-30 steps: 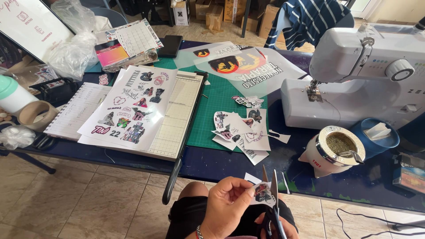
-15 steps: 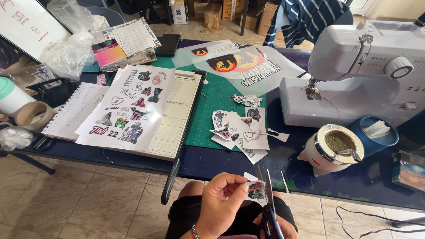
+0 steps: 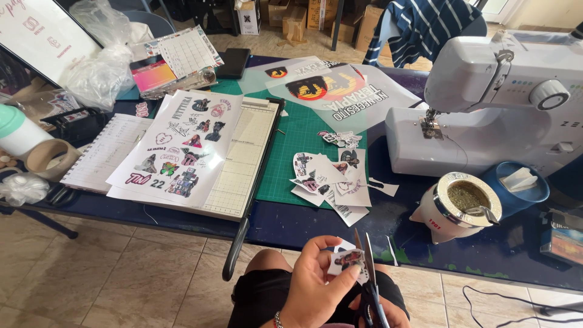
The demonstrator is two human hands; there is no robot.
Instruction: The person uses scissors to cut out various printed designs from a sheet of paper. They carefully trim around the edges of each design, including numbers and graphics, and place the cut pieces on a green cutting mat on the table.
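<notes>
Head view showed the left hand (image 3: 316, 285) low in the frame, over the person's lap, with thumb and fingers pinched on a small sticker cutout (image 3: 348, 259) — a white-edged paper scrap with a dark printed figure. The cutout stood just above and right of the left hand's fingertips, held in the air below the near edge of the surface (image 3: 316, 222). Scissors (image 3: 369, 285) with black handles pointed upward, their blades touching the cutout's right side. The right hand (image 3: 388, 313) sat mostly beneath the scissors at the bottom edge; it was closed around the handles, though its fingers were largely hidden.

On the surface lay a green cutting mat (image 3: 297, 143), and on it a loose pile of cut stickers (image 3: 333, 179), well apart from the hands. Left of the mat rested a paper trimmer (image 3: 246, 164) carrying 1 printed sticker sheet (image 3: 182, 146). To the right stood a white sewing machine (image 3: 498, 103), and in front of it a white gourd-shaped cup (image 3: 458, 206) beside a blue bowl (image 3: 522, 188) — both near the surface's front edge.
</notes>
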